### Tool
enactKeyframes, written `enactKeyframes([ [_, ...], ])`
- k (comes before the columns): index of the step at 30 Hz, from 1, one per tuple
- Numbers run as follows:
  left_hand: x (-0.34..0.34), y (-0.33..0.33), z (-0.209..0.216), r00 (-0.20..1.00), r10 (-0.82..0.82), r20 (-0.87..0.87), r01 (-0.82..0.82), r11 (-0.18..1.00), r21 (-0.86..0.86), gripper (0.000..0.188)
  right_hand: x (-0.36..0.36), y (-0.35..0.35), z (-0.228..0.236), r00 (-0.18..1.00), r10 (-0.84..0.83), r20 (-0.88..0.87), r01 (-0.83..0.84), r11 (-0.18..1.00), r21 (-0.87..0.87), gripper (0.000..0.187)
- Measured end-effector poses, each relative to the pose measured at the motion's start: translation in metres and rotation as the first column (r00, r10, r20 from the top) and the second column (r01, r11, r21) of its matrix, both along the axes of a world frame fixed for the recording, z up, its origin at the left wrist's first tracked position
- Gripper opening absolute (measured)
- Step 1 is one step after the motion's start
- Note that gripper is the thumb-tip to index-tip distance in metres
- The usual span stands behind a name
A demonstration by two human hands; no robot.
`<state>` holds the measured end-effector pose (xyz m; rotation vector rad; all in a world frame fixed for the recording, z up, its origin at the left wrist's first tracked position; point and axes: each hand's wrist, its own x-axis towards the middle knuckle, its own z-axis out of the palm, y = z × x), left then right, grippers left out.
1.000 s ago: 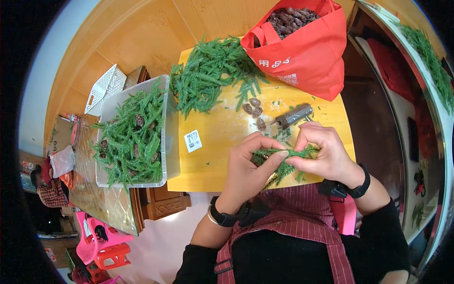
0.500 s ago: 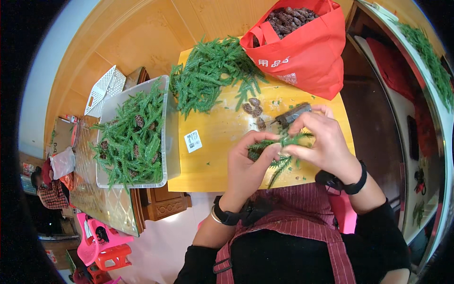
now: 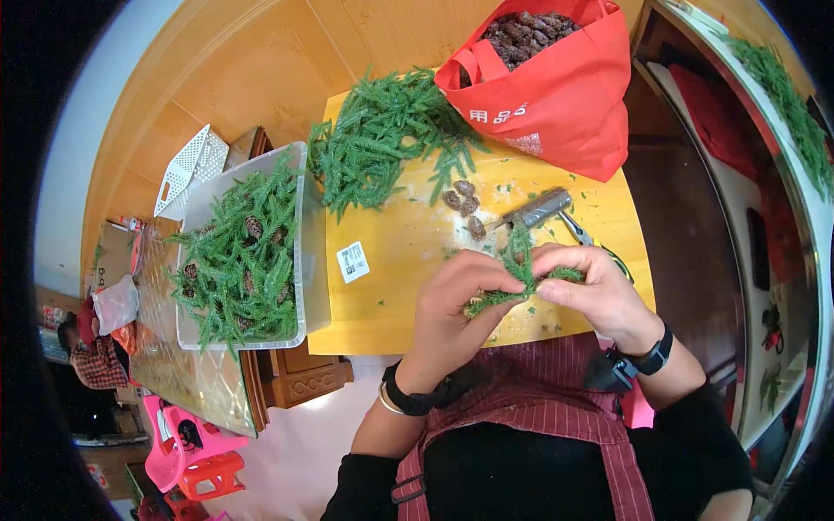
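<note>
Over the near right part of the yellow table (image 3: 382,308), my left hand (image 3: 460,300) and my right hand (image 3: 595,295) meet on a green artificial pine sprig (image 3: 519,252). Both pinch it between thumb and fingertips, one branch upright between the hands and others out to the sides. Just beyond lie a dark cylinder (image 3: 537,208) with a thin tip, and pliers (image 3: 575,227) partly behind my right hand. Several small pine cones (image 3: 466,201) sit left of the cylinder. A white label card (image 3: 353,261) lies to the left of my hands.
A heap of green pine sprigs (image 3: 373,143) covers the table's far left. Beside it, a red bag (image 3: 556,104) holds many pine cones. Left of the table stands a clear plastic bin (image 3: 301,252) of sprigs with cones. A white perforated basket (image 3: 195,165) is behind it; pink chair (image 3: 178,438) lower left.
My hands have turned the sprig, and one branch now points upward. My right hand has moved down and nearer, uncovering the pliers and more of the dark cylinder.
</note>
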<state>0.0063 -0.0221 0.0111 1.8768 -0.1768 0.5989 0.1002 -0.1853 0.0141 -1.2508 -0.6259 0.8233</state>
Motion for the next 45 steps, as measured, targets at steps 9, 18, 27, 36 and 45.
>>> enactKeyframes([
  [9,-0.001,-0.007,0.004,0.994,0.092,0.065,-0.099,0.989,0.108,0.019,-0.011,0.002,0.004,0.982,-0.124,-0.146,0.131,0.991,0.039,0.013],
  [18,-0.001,-0.017,-0.011,0.986,0.011,-0.169,-0.083,0.899,-0.429,0.011,-0.007,0.011,-0.013,0.916,-0.222,0.335,0.144,0.959,0.243,0.012],
  [27,0.001,-0.015,-0.007,0.945,-0.136,-0.298,-0.099,0.748,-0.656,0.013,-0.003,0.003,0.005,0.988,-0.08,-0.135,0.083,0.996,0.018,0.024],
  [36,0.003,-0.012,-0.004,0.968,-0.021,-0.249,-0.058,0.95,-0.306,0.013,-0.002,0.003,0.008,0.993,-0.116,-0.033,0.116,0.993,-0.002,0.03],
  [45,0.004,-0.023,-0.009,0.938,-0.097,-0.333,-0.16,0.73,-0.665,0.012,-0.007,0.008,-0.008,0.841,-0.308,0.446,0.287,0.951,0.116,0.012],
])
